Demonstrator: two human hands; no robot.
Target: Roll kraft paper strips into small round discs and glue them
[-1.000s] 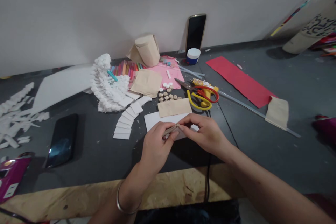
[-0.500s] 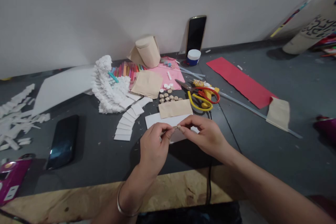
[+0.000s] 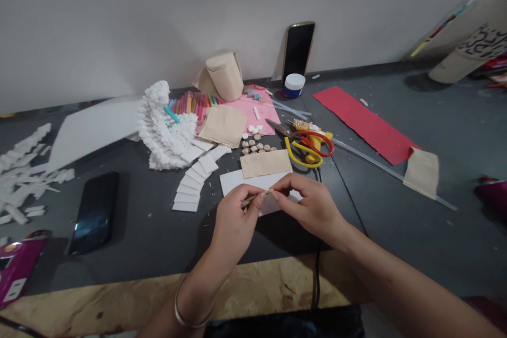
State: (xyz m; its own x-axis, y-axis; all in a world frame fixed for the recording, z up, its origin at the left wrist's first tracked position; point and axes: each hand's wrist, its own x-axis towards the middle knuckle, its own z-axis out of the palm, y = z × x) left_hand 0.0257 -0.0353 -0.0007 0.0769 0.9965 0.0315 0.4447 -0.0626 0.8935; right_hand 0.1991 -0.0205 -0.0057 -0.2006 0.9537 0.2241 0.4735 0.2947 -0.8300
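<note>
Fingertips of my left hand (image 3: 233, 222) and right hand (image 3: 311, 206) pinch a thin paper strip (image 3: 257, 197) between them, over the white card (image 3: 245, 180).

Held strip (image 3: 249, 201): matt tan paper. Matt grey table (image 3: 396, 232), rough chipboard edge at 6 o'clock. Glossy black phone (image 3: 94, 213) at 9 o'clock. Scissors (image 3: 291, 150): shiny plastic handles, metal blades.
</note>
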